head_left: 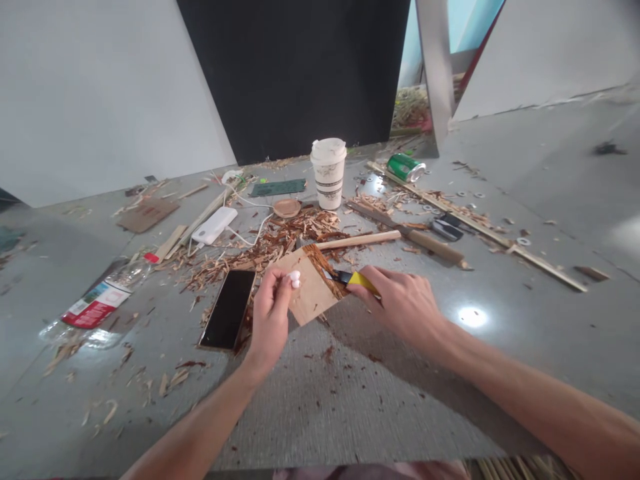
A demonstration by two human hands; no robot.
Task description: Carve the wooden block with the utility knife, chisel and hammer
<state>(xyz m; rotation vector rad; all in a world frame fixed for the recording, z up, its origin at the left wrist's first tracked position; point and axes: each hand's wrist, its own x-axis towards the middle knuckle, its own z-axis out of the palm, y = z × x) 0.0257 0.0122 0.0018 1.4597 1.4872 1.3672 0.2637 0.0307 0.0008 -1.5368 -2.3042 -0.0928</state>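
My left hand [273,307] grips the left side of a thin square wooden board [313,287], thumb on top. Small rounded white-pink things [295,279] show at the thumb tip; I cannot make out what they are. A rough dark brown strip runs along the board's right edge. My right hand [400,297] is closed around a yellow and black utility knife [365,283]. Its blade points left and lies at the brown strip. Just left of my left hand a black phone [227,310] lies flat. Brown wood shavings [310,227] are heaped behind the board.
A lidded paper cup [329,177] stands behind the shavings. Around it lie a green can [406,167], a long wooden strip [480,230], a wood-handled tool [435,246], a white power bank [215,225] with a cable, and a plastic bottle [103,300]. Dark and light panels rise behind.
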